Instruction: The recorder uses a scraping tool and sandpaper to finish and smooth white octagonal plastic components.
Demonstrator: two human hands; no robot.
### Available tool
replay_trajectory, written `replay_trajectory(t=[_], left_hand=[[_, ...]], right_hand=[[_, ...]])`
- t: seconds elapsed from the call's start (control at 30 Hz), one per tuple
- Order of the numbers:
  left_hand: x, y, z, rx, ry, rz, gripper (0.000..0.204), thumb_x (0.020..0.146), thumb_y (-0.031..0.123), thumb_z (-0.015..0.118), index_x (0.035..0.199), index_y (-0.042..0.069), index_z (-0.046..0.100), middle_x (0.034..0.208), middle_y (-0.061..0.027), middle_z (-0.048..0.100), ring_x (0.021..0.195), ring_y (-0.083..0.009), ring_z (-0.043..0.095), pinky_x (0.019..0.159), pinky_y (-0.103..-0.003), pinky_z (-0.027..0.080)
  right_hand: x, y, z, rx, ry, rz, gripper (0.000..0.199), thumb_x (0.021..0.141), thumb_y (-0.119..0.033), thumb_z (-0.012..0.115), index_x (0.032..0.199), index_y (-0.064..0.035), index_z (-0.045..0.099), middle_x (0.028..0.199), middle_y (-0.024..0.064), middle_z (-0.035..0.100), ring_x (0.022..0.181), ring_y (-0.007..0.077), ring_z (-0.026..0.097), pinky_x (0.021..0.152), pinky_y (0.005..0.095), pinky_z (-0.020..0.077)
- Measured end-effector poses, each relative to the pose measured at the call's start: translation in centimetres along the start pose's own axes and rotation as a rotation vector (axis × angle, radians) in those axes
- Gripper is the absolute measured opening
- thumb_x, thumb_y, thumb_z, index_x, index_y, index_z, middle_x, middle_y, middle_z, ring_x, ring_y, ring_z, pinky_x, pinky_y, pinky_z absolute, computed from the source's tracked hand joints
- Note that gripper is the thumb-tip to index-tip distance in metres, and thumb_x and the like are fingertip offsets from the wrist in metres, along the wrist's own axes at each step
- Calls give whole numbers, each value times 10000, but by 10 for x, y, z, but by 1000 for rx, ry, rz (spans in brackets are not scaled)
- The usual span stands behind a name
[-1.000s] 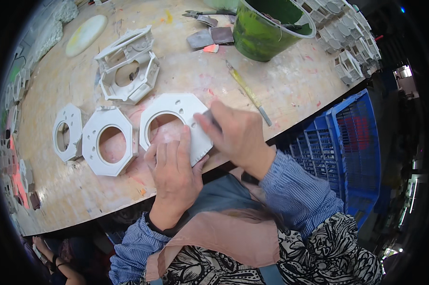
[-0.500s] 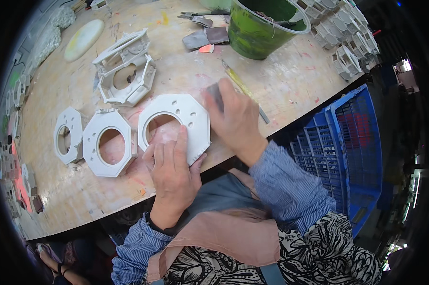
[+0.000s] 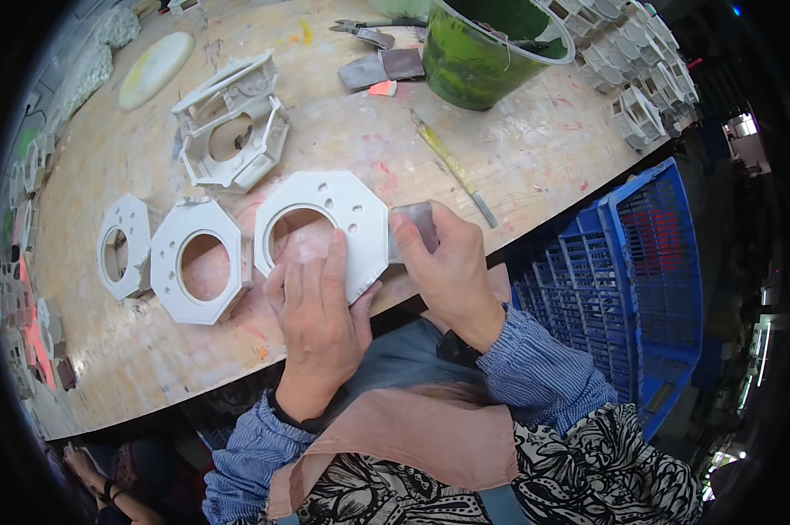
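Observation:
My left hand (image 3: 320,319) grips the near edge of a white octagonal frame (image 3: 366,229) with a large round hole and several small holes. Its fingers press on the top face and its thumb is at the right side, holding the frame down on the table. In my right hand (image 3: 447,267) a dark grey-brown piece of sandpaper (image 3: 419,220) is pinched between thumb and fingers, against the frame's right edge. Two similar white octagonal frames stand to the left, one nearer (image 3: 172,267) and one farther (image 3: 130,229).
More white frames (image 3: 237,149) lie beyond. A green-stained bucket (image 3: 474,66), grey sandpaper pieces (image 3: 360,73), pliers (image 3: 373,26) and a yellow-handled knife (image 3: 447,159) are on the table (image 3: 325,127). A blue crate (image 3: 627,289) stands right of the table edge; many white frames (image 3: 635,52) are stacked far right.
My right hand has moved down and slightly right with the sandpaper, along the frame's right edge. My left hand and the frame stay almost where they were.

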State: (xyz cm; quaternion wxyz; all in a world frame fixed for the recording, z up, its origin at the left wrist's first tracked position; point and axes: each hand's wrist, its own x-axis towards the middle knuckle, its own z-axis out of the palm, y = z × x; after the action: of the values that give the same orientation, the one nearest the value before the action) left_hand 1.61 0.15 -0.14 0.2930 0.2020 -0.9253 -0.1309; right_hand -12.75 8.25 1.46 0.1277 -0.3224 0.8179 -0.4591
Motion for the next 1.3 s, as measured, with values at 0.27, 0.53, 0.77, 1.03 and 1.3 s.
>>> replay_trajectory(t=[0.27,0.53,0.77,1.03,1.3], left_hand=[[0,-1,0,-14,-8,-4,714,757,175,749,1371,-44,459,964,-155,543,942,-347,525,943,-470,339],[2,-1,2,27,30,-3,715,750,190,758,1363,-43,473,954,-142,542,908,-325,525,931,-466,349],[1,1,1,37,28,-8,723,744,189,762,1364,-41,471,958,-139,544,931,-327,532,944,-466,348],[1,0,2,35,34,-17,736,736,185,766,1368,-42,465,971,-142,543,956,-334,532,961,-470,341],[1,2,2,48,5,-16,728,742,195,761,1361,-51,468,983,-151,545,968,-337,537,961,-470,343]], right_hand=[[12,-7,-1,81,117,-101,256,928,-233,598,796,-15,577,632,211,594,589,410,603,529,464,445],[18,-1,11,17,85,-158,243,920,-210,609,789,-11,564,624,201,590,575,403,600,521,455,444],[10,-1,10,126,55,-99,238,924,-175,610,784,10,558,614,151,576,577,247,557,518,387,433],[14,-6,11,131,-11,-108,212,929,-142,625,813,30,581,593,91,542,571,69,492,505,301,405],[34,-1,23,-43,68,-195,275,935,-236,596,766,-28,536,607,190,588,565,404,596,514,466,447]])
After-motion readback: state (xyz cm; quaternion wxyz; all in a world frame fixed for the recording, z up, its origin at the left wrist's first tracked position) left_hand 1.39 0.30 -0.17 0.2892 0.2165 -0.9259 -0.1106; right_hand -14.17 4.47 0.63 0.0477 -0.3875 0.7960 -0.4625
